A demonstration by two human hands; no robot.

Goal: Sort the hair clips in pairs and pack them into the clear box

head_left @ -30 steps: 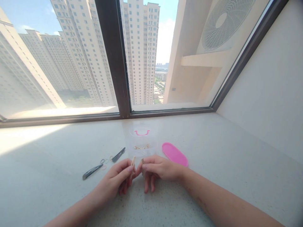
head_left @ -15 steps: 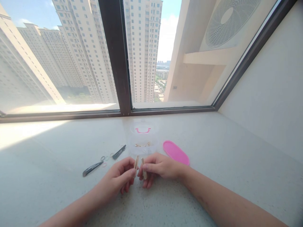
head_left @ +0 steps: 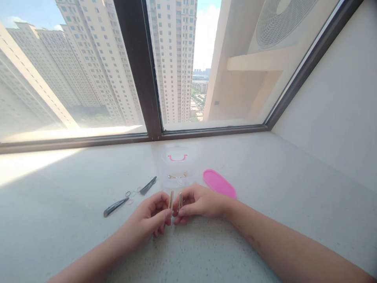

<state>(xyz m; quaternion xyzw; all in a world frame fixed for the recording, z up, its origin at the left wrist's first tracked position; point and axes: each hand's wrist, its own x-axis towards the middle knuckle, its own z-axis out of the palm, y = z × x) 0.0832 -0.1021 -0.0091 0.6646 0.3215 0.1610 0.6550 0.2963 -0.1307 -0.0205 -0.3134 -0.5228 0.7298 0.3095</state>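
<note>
My left hand (head_left: 157, 212) pinches a slim gold hair clip (head_left: 171, 201) upright between thumb and fingers. Close beside it, a second gold hair clip (head_left: 180, 201) is gripped by my right hand (head_left: 196, 202), also nearly upright. A small gap separates the two clips. Just beyond my hands stands a clear plastic box (head_left: 193, 173) with its lid raised and a pink handle (head_left: 177, 159) on it. Several small gold pieces (head_left: 176, 176) lie inside the box. To the right of it rests a pink oval tray or lid (head_left: 219, 184).
Left of my hands lie two dark hair clips, one nearer (head_left: 115, 207) and one farther (head_left: 148, 186). Small hair ties (head_left: 128, 193) are scattered between them. The pale speckled sill (head_left: 188, 255) ends at a dark window frame (head_left: 206, 133), with a white wall (head_left: 330, 118) on the right.
The right-hand clip has turned so its narrow edge shows, and it has risen slightly beside the left one. Both hands keep their hold. The whole view has shifted a little.
</note>
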